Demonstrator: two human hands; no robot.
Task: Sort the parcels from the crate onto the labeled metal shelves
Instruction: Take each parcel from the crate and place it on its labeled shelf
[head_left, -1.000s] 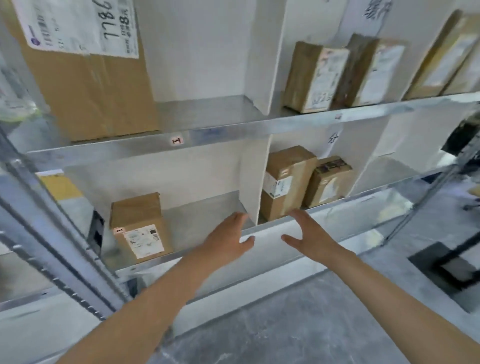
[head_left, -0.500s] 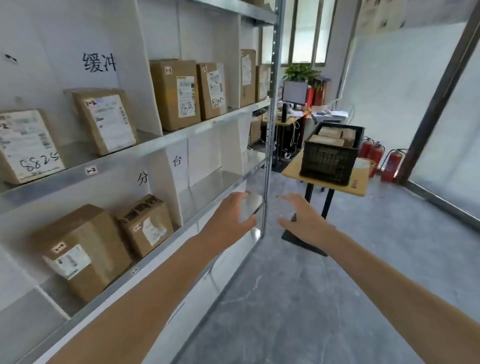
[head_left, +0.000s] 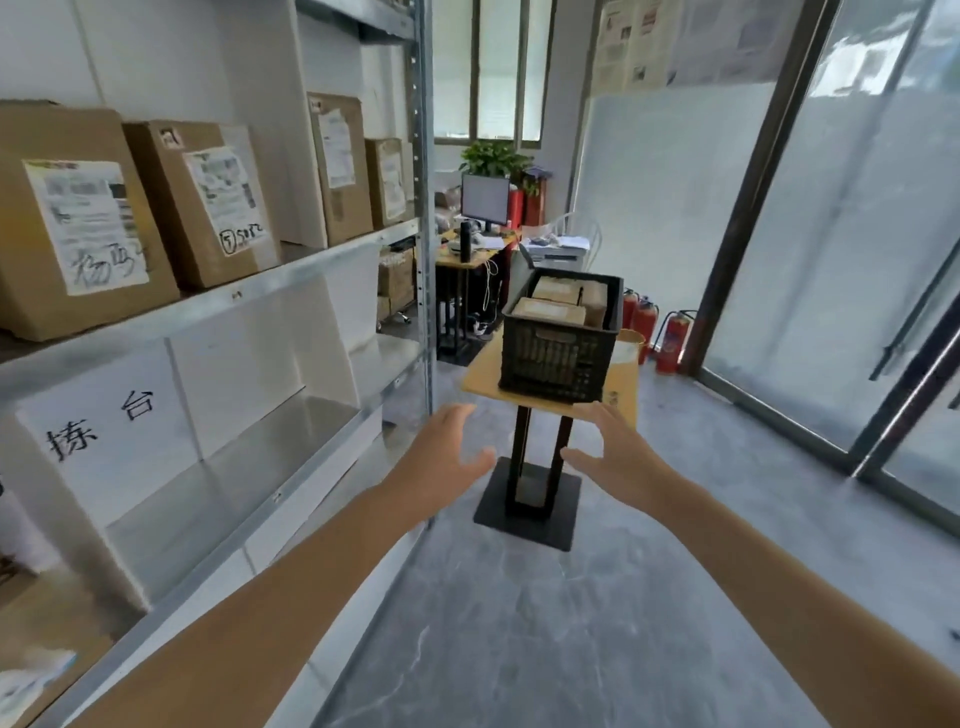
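A black plastic crate (head_left: 558, 358) stands on a small wooden stand table (head_left: 483, 382) ahead of me, with several brown parcels (head_left: 550, 312) inside it. The metal shelves (head_left: 218, 304) run along my left, holding cardboard parcels (head_left: 208, 202) with white labels. My left hand (head_left: 441, 462) and my right hand (head_left: 618, 457) are both stretched out in front of me, fingers apart and empty, palms facing each other, short of the crate.
The stand's black post and base plate (head_left: 527, 506) sit on the grey floor. Red fire extinguishers (head_left: 670, 338) stand by the glass doors (head_left: 831, 260) on the right. A desk with a monitor (head_left: 485, 200) lies behind the crate.
My view has swung right from the shelves toward the crate, which now appears closer and centred. Both hands stay empty and outstretched.
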